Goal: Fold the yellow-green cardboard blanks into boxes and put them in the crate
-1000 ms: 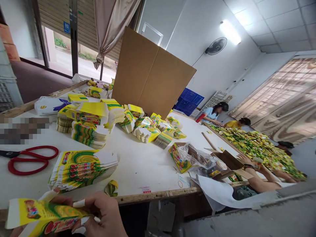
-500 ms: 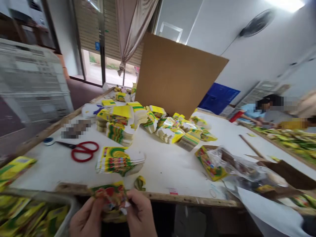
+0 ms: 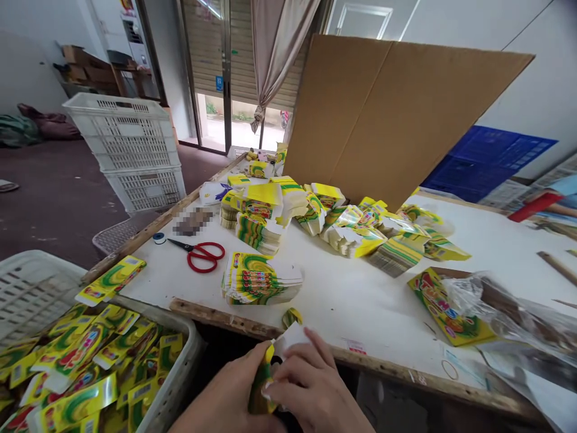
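At the near edge of the worktop (image 3: 333, 288): a yellow-and-green carton (image 3: 259, 394) was between two bare hands, apparently with its white flap (image 3: 295, 338) standing up.
Left hand (image 3: 234, 385): wrapped round the carton's side, fingers closed on it.
Right hand (image 3: 311, 379): fingers bent and close together at the carton's open end; whether they pinched it could not be told.
Carton's open end: apparently the step in hand, being worked by the right fingers.
Next move: seemed to call for a steady left hold and careful right fingers near the flap.
Stack of flat cartons (image 3: 256, 279): lay beyond the hands, near red-handled scissors (image 3: 205, 257).
White crate (image 3: 195, 346): stood left, heaped with cartons.
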